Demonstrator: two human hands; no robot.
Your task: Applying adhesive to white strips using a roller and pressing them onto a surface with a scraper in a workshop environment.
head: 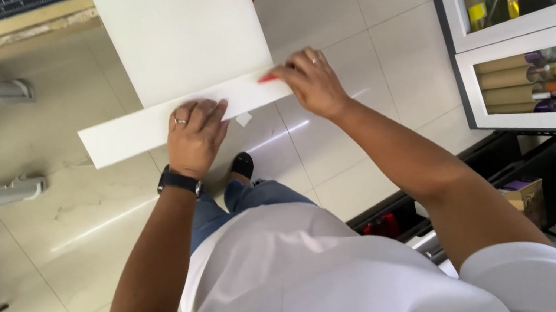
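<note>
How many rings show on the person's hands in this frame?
2. One on a finger of the left hand, which presses on the white strip; one on a finger of the right hand, at the strip's right end. Hidden fingers might carry more.

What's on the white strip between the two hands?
Nothing: head view shows bare white strip between left hand and right hand, whose fingers hold a small red tool.
</note>
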